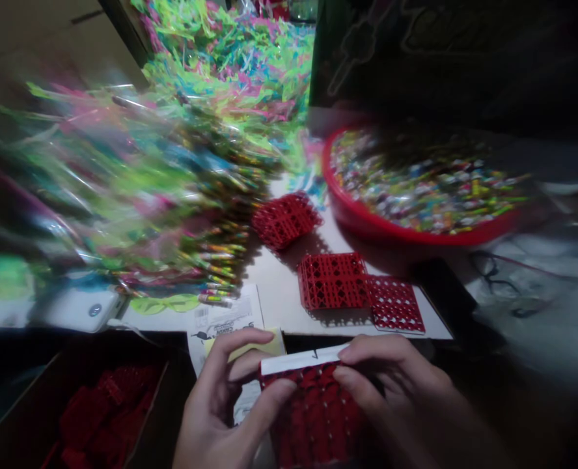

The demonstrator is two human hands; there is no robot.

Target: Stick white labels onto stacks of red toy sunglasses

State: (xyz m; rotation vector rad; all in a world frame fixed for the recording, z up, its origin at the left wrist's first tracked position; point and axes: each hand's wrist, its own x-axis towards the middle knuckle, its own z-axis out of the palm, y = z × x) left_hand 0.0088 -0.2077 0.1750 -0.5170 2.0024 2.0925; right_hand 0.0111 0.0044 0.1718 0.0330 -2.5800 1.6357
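Note:
Near the bottom centre, a red lattice piece (313, 417) with a white strip (301, 359) along its top edge is held between both hands. My left hand (235, 397) grips its left side, thumb on the red front and fingers behind. My right hand (396, 391) pinches the strip's right end between thumb and fingers. A dark mark shows on the strip. Beyond my hands, a stack of red lattice pieces (332, 281) stands on the white table (276, 277), beside a flat red lattice piece (396, 303). Another red stack (286, 220) lies tilted farther back.
A red basin (416, 238) of small wrapped items stands at right. Wrapped sticks with bright streamers (137, 176) fill the left and back. A white device (84, 309), a dark phone (445, 293) and glasses (494, 270) lie around. A box (155, 407) holds red pieces at lower left.

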